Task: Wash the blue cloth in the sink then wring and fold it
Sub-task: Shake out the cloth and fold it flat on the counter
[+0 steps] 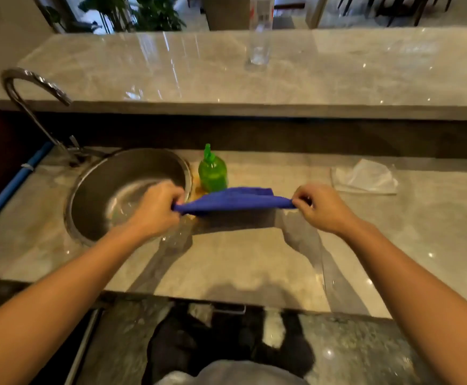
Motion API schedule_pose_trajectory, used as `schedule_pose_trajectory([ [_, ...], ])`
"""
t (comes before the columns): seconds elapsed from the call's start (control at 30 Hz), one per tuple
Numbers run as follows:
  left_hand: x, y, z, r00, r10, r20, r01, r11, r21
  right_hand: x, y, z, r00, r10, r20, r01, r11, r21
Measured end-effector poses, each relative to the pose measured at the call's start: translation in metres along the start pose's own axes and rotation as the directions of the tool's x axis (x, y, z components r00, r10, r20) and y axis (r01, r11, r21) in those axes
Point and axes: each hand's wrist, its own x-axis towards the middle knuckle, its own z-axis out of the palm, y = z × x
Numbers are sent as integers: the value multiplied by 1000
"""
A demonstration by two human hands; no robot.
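Observation:
The blue cloth (235,200) is stretched out flat between my two hands, held a little above the marble counter just right of the round steel sink (107,190). My left hand (158,208) pinches its left end at the sink's right rim. My right hand (322,208) pinches its right end. The cloth looks folded over on itself, its far edge lifted. Its shadow falls on the counter below.
A green soap bottle (212,173) stands right behind the cloth beside the sink. A curved tap (29,87) rises at the sink's far left. A white crumpled plastic sheet (364,177) lies at the right. A clear glass (258,43) stands on the raised bar top.

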Motion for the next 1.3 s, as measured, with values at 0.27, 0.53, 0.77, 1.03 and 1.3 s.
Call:
schedule_pose_trajectory([
  [0.27,-96,-37,108,780,69,622,-35,997,-68,-61,15,92,594,227,772,-101,973,-209],
  [0.53,-67,-45,92,806,-131,578,409,828,-383,-25,8,59,528,240,815,-236,963,-131],
  [0.77,-12,-46,91,805,-582,115,544,647,-535,28,11,73,902,394,175,-368,915,-164],
  [1.03,-54,-32,119,946,30,324,-37,999,15,-47,-44,159,985,124,117,-121,992,-31],
  [1.3,-52,-66,114,987,96,129,-85,993,-84,-68,-19,153,987,154,41,-145,974,-173],
])
